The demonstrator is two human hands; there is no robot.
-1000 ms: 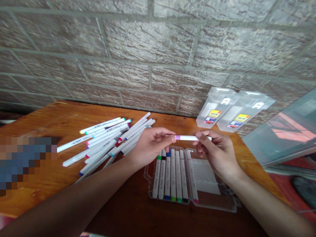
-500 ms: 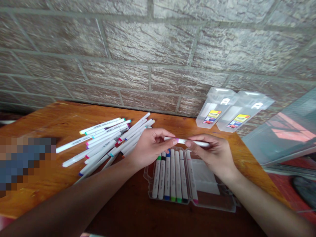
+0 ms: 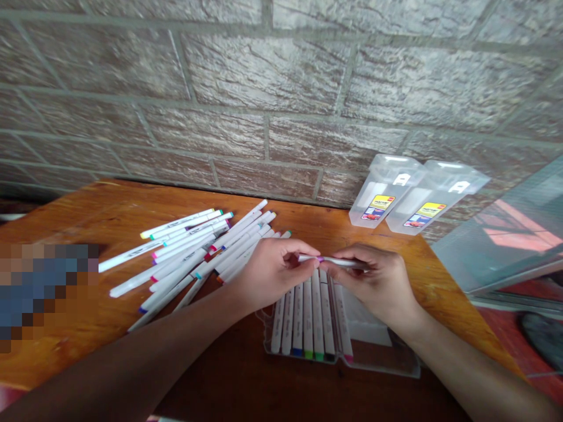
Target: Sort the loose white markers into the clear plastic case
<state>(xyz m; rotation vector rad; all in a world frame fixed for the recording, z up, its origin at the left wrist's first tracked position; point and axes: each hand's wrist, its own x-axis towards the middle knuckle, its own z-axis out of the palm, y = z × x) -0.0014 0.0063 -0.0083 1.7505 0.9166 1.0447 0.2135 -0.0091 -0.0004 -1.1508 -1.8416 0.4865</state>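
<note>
Between my two hands is a white marker (image 3: 345,263) with a purple band, held level above an open clear plastic case (image 3: 382,368). My left hand (image 3: 270,269) is closed on its left end, thumb and finger pinching near the band. Closed round the other end is my right hand (image 3: 382,284), its fingertips close to the left ones. Below them, several white markers (image 3: 308,319) lie side by side in the case's left half, their upper ends partly hidden by my hands. A single marker with a pink end (image 3: 343,322) lies just right of the hinge.
A loose pile of white markers (image 3: 189,255) with coloured ends covers the wooden table (image 3: 118,205) on the left. Two clear upright containers (image 3: 378,181) with labels stand against the brick wall (image 3: 229,76). A pixelated patch (image 3: 39,293) covers the left edge.
My hands have come closer together along the marker, and the left has shifted slightly right. The marker's purple band now sits between the fingertips. The pile and case look unmoved.
</note>
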